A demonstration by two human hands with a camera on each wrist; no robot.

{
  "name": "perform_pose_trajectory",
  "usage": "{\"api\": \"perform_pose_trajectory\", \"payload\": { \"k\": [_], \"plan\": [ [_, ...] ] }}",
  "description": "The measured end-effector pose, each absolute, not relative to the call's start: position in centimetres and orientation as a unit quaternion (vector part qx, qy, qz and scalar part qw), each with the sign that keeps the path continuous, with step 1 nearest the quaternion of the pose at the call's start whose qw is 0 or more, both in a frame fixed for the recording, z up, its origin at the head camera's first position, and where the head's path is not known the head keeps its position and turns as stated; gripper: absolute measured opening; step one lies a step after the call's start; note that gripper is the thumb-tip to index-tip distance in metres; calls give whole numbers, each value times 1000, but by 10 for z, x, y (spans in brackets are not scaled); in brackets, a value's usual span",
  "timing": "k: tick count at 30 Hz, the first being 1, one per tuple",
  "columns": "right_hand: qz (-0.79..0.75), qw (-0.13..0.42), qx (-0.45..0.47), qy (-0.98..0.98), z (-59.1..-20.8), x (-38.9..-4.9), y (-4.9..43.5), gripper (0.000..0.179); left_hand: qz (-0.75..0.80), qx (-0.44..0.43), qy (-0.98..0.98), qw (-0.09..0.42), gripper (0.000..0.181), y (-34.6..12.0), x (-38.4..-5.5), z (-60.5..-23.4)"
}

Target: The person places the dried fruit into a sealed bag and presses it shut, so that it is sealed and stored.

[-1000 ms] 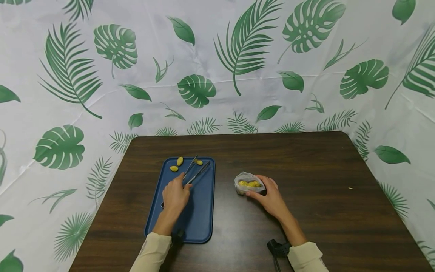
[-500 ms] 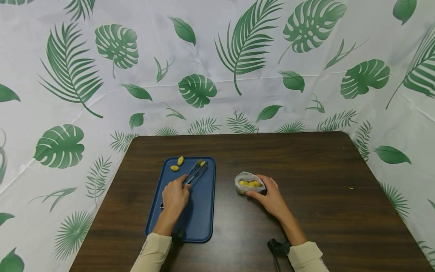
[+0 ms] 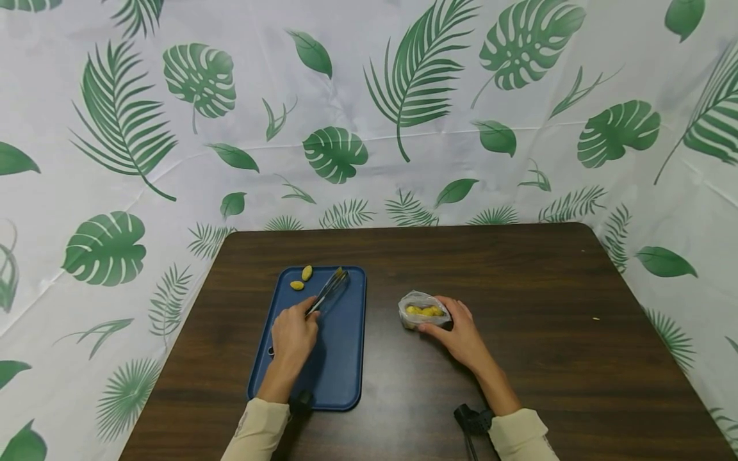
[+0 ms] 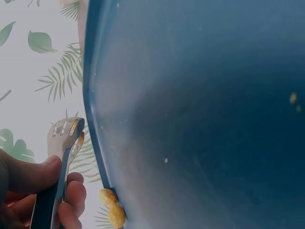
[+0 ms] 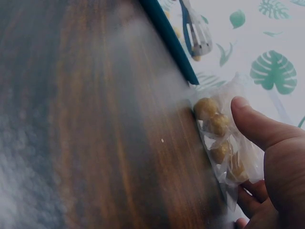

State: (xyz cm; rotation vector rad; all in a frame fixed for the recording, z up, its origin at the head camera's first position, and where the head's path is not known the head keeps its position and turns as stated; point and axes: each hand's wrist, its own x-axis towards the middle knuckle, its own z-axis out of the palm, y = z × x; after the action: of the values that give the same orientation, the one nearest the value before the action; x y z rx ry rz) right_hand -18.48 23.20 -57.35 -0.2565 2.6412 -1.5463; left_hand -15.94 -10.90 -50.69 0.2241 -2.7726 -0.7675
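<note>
My left hand (image 3: 294,334) holds metal tongs (image 3: 327,292) over a blue tray (image 3: 341,365). Between the slotted tips of the tongs (image 4: 61,134), the left wrist view shows a bit of a small yellow piece (image 4: 81,138), mostly hidden. Two yellow oval pieces (image 3: 307,273) lie at the tray's far left. On the table right of the tray, my right hand (image 3: 461,333) grips the side of a clear plastic bag (image 3: 408,323), thumb in front and fingers behind. Several round yellow-brown pieces (image 5: 218,125) sit inside; its mouth is open.
The dark wooden table (image 3: 519,275) carries the tray and bag. A tiny yellow crumb (image 3: 596,318) lies to the right, and crumbs (image 4: 166,161) dot the tray. A leaf-patterned white cloth (image 3: 265,192) hangs behind the table. Black wrist cameras (image 3: 475,419) are strapped on, one with a cable.
The tongs' arms have come together around the yellow piece at the tray's far right, and they have shifted slightly left. The right hand and the bag have stayed in place.
</note>
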Motion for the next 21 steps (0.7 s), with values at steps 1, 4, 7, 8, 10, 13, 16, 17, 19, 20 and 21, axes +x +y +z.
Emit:
{"api": "perform_pose_trajectory", "payload": {
  "k": [1,4,7,8,10,13,16,17,19,20,21],
  "plan": [
    [-503,37,-82,860,-573,-185,232,73,-265,75,-952,131,35,-109,-158,-507],
    [-500,38,-82,861,-573,-185,233,74,-263,73,-952,137,35,-110,-156,-506],
    [-501,39,-80,861,-573,-185,233,74,-263,71,-952,140,35,-110,-153,-504],
    [-500,39,-80,861,-573,-185,233,74,-264,71,-951,142,35,-110,-153,-504],
    [-500,40,-79,862,-573,-185,234,75,-266,71,-951,142,35,-110,-151,-502],
    [-498,38,-80,863,-574,-186,234,74,-271,71,-949,148,36,-109,-150,-499],
    [-499,35,-82,862,-575,-186,234,74,-272,70,-947,155,36,-109,-147,-496],
    [-498,34,-83,862,-575,-185,234,73,-274,70,-946,157,36,-108,-147,-495],
    [-498,33,-85,862,-574,-185,233,73,-277,68,-945,161,36,-108,-145,-493],
    [-498,33,-85,862,-574,-185,233,72,-278,66,-944,162,36,-108,-144,-491],
    [-498,32,-84,862,-574,-185,233,72,-279,65,-944,163,35,-107,-144,-490]
  ]
}}
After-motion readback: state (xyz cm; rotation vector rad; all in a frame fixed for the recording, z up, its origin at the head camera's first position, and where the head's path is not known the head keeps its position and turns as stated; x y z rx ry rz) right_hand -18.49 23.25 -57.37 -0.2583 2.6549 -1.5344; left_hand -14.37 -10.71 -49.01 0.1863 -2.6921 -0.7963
